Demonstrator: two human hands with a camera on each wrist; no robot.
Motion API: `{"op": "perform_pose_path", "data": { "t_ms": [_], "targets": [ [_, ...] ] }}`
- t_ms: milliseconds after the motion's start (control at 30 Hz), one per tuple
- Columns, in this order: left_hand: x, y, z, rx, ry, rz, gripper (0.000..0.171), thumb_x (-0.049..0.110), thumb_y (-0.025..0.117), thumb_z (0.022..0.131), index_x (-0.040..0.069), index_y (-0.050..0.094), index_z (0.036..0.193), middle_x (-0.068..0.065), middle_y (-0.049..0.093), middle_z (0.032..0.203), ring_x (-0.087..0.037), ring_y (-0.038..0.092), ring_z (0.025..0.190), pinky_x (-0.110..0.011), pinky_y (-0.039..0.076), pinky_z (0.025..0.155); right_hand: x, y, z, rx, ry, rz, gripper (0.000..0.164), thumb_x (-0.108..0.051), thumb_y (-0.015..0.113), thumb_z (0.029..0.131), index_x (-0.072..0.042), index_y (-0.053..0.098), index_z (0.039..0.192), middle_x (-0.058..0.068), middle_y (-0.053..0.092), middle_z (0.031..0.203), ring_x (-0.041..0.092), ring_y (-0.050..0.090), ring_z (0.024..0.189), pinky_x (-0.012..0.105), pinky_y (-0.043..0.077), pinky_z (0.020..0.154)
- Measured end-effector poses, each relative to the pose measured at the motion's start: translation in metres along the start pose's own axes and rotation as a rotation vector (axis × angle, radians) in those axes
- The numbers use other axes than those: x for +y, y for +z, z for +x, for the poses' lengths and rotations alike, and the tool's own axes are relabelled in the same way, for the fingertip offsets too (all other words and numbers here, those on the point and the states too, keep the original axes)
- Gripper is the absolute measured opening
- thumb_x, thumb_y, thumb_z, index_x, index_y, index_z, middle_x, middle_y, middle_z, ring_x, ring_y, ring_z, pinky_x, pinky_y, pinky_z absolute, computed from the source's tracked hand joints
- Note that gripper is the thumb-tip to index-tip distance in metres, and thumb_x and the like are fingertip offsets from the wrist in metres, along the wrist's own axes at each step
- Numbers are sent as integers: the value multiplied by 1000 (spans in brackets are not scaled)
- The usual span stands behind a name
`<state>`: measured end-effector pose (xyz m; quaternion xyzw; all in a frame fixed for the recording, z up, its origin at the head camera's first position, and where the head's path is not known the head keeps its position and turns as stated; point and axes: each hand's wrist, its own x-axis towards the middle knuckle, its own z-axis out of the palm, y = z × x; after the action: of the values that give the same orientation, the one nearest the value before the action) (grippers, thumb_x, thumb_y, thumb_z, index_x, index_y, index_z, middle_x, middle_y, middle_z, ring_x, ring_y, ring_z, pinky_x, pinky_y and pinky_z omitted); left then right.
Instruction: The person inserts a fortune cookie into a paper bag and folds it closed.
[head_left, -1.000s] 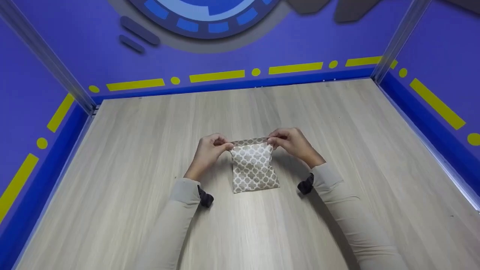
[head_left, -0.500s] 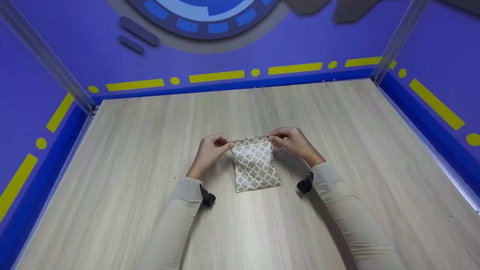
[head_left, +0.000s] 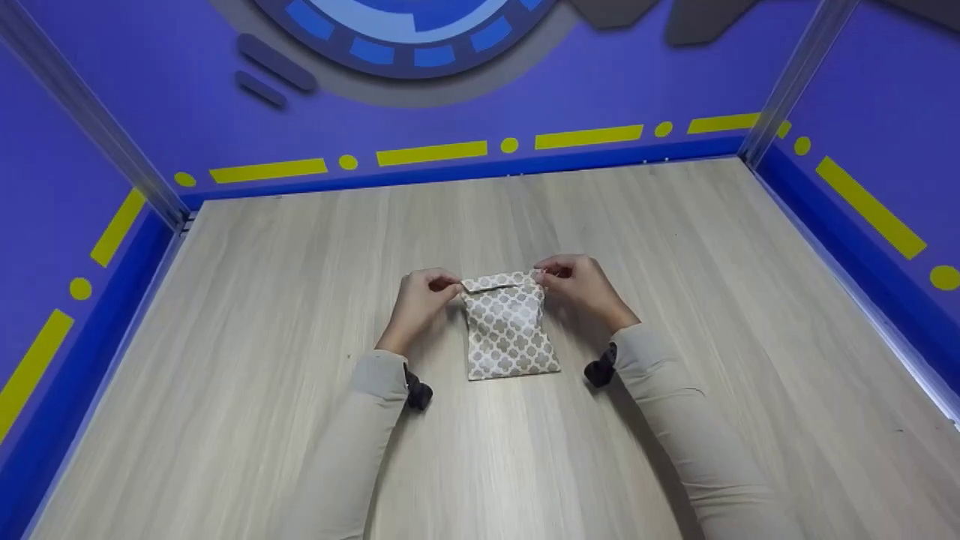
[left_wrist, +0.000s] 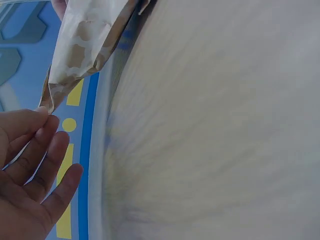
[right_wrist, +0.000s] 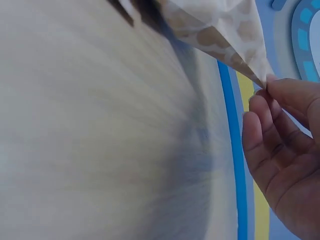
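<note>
A small paper bag (head_left: 510,337), white with a grey-beige lattice print, is at the middle of the table, its bottom edge toward me. Its top is folded forward into a narrow flap (head_left: 491,282) that stands slightly off the front. My left hand (head_left: 421,304) pinches the flap's left end between thumb and forefinger; in the left wrist view the other fingers spread loosely below the bag's corner (left_wrist: 82,47). At the right end, my right hand (head_left: 581,289) pinches the other corner. The right wrist view shows thumb and fingertip meeting at the bag's pointed corner (right_wrist: 235,42).
Pale wood-grain table (head_left: 300,262) surrounds the bag. Blue-purple panels with yellow dashes (head_left: 431,153) wall it at the back and both sides, joined by metal corner posts (head_left: 795,79). A black wrist camera (head_left: 600,367) hangs below the right cuff, another (head_left: 418,394) below the left.
The bag's top strip, earlier shaded and raised, has tipped toward me and now shows its lit printed face as a flap. Both hands keep their pinch with small shifts.
</note>
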<state>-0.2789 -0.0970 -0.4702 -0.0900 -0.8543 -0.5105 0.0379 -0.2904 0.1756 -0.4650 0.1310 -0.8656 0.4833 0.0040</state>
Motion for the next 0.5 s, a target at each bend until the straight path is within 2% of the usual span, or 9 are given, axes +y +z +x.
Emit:
{"op": "perform_pose_path", "data": {
  "t_ms": [133,300,500],
  "targets": [
    [-2,-1,0,-4,-9,19,13,9,68,88,1,73,97,-12,72,94,-22,63,88,-32,49,82,1,2,2,5,35,-5,24,-12,67,89,0,70,109,16,70,95,11,57,76,18,45,66],
    [-4,-2,1,-9,-1,66,15,11,64,91,2,74,97,-11,72,95,-22,64,88,-34,50,83,3,2,2,-6,78,13,26,-10,62,91,1,68,114,15,69,95,9,57,73,18,47,62],
    [-8,-7,0,-26,12,98,21,14,56,96,2,71,105,-12,71,106,-23,65,99,-37,50,91,6,-1,0,-44,95,63,32,-10,57,93,4,62,122,19,69,98,18,62,73,25,52,62]
  ]
}}
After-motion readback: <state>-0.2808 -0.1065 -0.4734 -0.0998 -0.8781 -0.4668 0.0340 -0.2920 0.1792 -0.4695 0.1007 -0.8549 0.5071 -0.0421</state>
